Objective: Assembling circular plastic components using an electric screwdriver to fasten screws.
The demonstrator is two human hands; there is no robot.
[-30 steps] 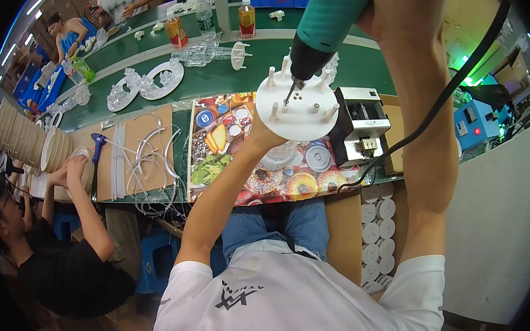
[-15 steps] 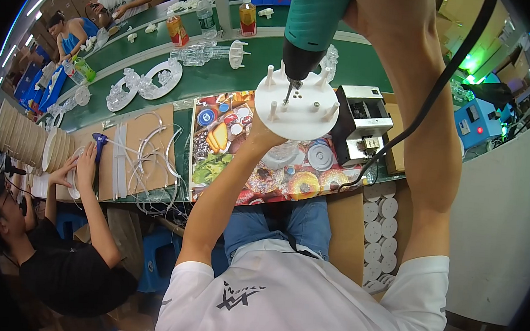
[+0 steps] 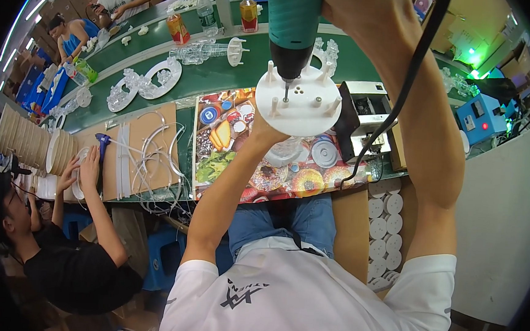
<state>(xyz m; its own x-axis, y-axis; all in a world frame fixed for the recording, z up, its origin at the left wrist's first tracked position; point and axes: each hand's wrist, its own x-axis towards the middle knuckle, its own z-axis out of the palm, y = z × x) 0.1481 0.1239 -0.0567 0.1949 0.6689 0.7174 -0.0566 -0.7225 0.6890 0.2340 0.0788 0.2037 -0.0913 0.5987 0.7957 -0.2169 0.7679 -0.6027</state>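
Observation:
My right hand (image 3: pixel 357 11), partly cut off by the top edge, is wrapped round a teal power screwdriver (image 3: pixel 294 17) with a black nose. The tool points down, and its thin bit meets a screw spot left of the middle of a white round plate (image 3: pixel 298 123). Several upright white pegs stand round this plate, and small holes sit near its centre. From below and the near side, my left hand (image 3: pixel 268 131) holds the plate up; most of its fingers are hidden under it. A black cord (image 3: pixel 398 107) hangs down past my right forearm.
Below the plate lies a food-print mat (image 3: pixel 216 162) with clear and white round parts. A white-and-black machine (image 3: pixel 366 120) stands to the right. Stacked white discs (image 3: pixel 385 229) fill a carton near my legs. At left, a co-worker's hands (image 3: pixel 83 171) handle a reel beside cable strips.
The screwdriver has swung left and stands more upright, its bit still at the plate. My right arm and the cord shifted left with it. The plate moved only slightly.

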